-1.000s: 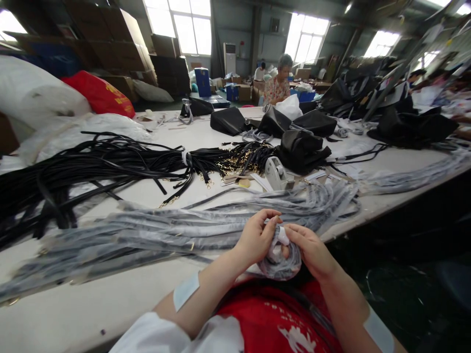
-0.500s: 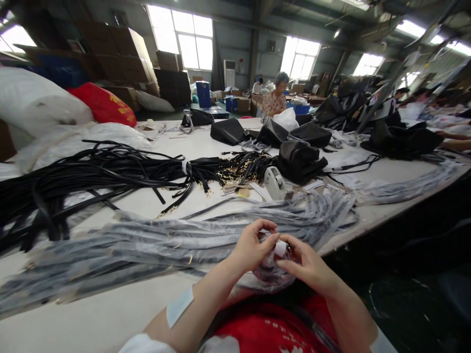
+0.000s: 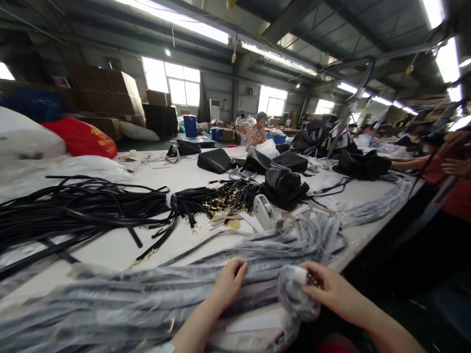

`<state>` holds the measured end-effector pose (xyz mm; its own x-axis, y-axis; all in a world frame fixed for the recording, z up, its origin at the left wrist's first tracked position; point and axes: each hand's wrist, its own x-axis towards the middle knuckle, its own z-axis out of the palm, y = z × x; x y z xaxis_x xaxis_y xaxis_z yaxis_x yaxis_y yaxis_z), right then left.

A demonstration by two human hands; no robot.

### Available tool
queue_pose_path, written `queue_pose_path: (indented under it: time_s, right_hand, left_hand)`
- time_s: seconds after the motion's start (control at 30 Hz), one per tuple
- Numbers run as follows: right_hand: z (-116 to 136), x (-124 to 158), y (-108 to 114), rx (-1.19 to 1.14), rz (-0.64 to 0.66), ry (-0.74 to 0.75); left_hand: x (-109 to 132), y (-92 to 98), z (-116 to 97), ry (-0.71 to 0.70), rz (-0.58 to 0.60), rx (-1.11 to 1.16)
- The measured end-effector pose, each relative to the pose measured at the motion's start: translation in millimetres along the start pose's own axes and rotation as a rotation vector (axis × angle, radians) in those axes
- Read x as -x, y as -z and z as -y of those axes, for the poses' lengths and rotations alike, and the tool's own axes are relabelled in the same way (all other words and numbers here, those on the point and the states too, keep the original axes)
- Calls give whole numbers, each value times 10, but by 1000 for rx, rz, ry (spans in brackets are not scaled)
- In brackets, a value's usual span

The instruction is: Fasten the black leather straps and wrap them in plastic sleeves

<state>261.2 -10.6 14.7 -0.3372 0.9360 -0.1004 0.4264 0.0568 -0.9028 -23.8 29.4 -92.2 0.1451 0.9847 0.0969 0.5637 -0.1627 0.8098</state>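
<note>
My right hand [image 3: 327, 289] grips a coiled, plastic-wrapped strap [image 3: 289, 289] near the table edge. A white band lies across the coil, and a bit of metal shows by my fingers. To its left, my left hand [image 3: 228, 282] is over a long bundle of plastic-wrapped grey straps [image 3: 176, 282]. Its thumb and fingers are drawn together; whatever may be between them is hidden. The bundle stretches across the front of the table, with small gold-coloured fittings here and there.
A white tape dispenser [image 3: 265, 213] stands behind the wrapped straps. Black straps [image 3: 110, 208] with gold clasps lie tied at the left. Black bags [image 3: 285, 189] sit farther back. A person [image 3: 256, 130] is across the table; another person's arm [image 3: 408, 162] reaches in at right.
My left hand has come off the coil and shifted left over the wrapped straps. My right hand keeps the coil and has moved slightly right and lower. The view has tilted up.
</note>
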Motion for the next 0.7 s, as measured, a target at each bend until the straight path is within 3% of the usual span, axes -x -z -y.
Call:
queue_pose_path:
  time_s: [0.07,0.13,0.23,0.33,0.43,0.53,0.7]
  right_hand:
    - [27,25,-101,113,164,-72]
    - [30,48,-206,182,241,-130]
    - [17,43,-271,249,274,-135]
    - [37,-91,-125,221,267,-126]
    - [104,-405,264,86,143,-247]
    - [180,-848,810,11,-70,-361]
    - [159,-1722,1612,-15,-513,-420]
  left_hand:
    - [2,-47,60,1,-6,-19]
    - [13,-72,93,-14,-11,-43]
    - [30,-77,104,-41,-1,-69]
    - [39,-74,100,-30,-5,-80]
    - [36,-78,102,-24,-16,-84]
    - [35,-81,100,-25,-15,-77]
    - [62,-99,104,-12,-16,-37]
